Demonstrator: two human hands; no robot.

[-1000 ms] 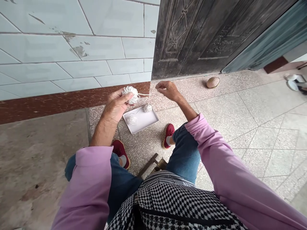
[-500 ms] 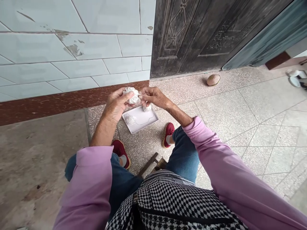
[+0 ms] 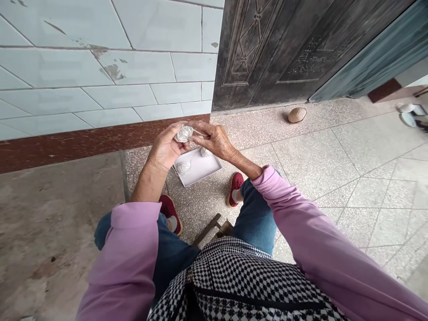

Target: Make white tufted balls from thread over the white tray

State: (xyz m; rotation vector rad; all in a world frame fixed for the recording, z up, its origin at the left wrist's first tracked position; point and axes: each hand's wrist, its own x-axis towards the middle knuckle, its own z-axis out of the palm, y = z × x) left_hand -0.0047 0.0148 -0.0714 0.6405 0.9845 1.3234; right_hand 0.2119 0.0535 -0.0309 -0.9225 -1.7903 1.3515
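Note:
My left hand (image 3: 165, 149) is closed around a small white ball of thread (image 3: 184, 133), held above the floor in front of my knees. My right hand (image 3: 214, 139) is right beside it, fingers pinched on the thread strand at the ball's right side. Below the hands a white flat tray (image 3: 203, 169) lies on the floor with two smaller white thread balls, one at its left (image 3: 183, 167) and one at its far edge (image 3: 204, 151). A thin strand runs between them.
I sit on a low wooden stool (image 3: 214, 228), feet in red shoes (image 3: 236, 187) on speckled floor tiles. A tiled wall with a red skirting (image 3: 67, 145) stands at the left, a dark metal door (image 3: 284, 49) ahead. A small round object (image 3: 297, 114) lies by the door.
My right hand came in from the right, where it had drawn the strand out, and now sits against the ball. The ball has turned in my left hand.

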